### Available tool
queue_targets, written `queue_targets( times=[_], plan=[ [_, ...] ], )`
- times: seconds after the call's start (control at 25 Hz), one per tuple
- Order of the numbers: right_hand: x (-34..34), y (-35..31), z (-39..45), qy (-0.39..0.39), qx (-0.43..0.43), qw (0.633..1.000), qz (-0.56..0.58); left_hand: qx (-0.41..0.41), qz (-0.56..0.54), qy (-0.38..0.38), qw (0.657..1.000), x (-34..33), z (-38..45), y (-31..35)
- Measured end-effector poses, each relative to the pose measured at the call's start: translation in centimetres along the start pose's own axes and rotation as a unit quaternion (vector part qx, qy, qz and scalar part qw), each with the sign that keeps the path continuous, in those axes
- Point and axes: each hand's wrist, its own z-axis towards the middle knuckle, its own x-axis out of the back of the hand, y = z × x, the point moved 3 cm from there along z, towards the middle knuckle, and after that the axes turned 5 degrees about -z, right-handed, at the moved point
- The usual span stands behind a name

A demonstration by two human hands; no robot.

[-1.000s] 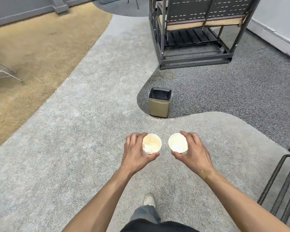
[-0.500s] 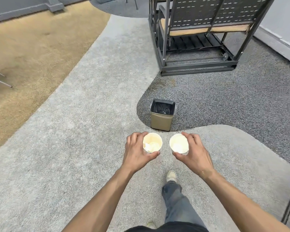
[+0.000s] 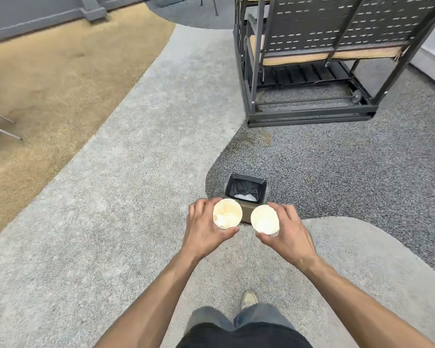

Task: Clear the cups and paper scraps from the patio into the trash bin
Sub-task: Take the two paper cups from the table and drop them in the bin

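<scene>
Nearest to us, one foot (image 3: 249, 298) is planted on the light grey floor (image 3: 111, 222) as we face the bin. Our left hand (image 3: 204, 228) has its fingers (image 3: 199, 207) and thumb curled round the left cup (image 3: 227, 216), which we hold upright; crumpled paper scraps (image 3: 224, 218) sit inside it. Our right hand (image 3: 289, 231) wraps the right cup (image 3: 264, 219) the same way, and that one looks empty, though glare makes it hard to be sure.

Both cups hang in front of the near wall of the trash bin (image 3: 246, 188), not yet over its mouth. We judge the main risk to be letting go early: the opening is narrow, and two cups dropped together could strike the rim and bounce onto the floor. Tipping the left cup before it is above the liner could also spill the scraps short.

The bin stands on the dark floor patch, lined with a black bag (image 3: 236, 187), and something pale lies at the bottom (image 3: 245, 197). Beyond it stands a dark metal bench (image 3: 312, 59).
</scene>
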Motion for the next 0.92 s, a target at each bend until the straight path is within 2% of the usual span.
queue_targets(
  times=[0.36, 0.68, 0.92],
  plan=[
    [-0.1, 0.7, 11.8, -0.01, -0.02, 1.0, -0.008, 0.003, -0.014, -0.02, 1.0, -0.6, 11.9, -1.3],
    [-1.3, -1.0, 23.7, 0.003, -0.086, 0.996, 0.005, -0.021, -0.022, -0.069, 0.997, -0.7, 26.1, -5.2],
    [-0.3, -0.3, 29.1, 0.016, -0.122, 0.992, 0.009, -0.037, -0.022, -0.104, 0.994, -1.7, 33.1, -5.5]
  ],
)
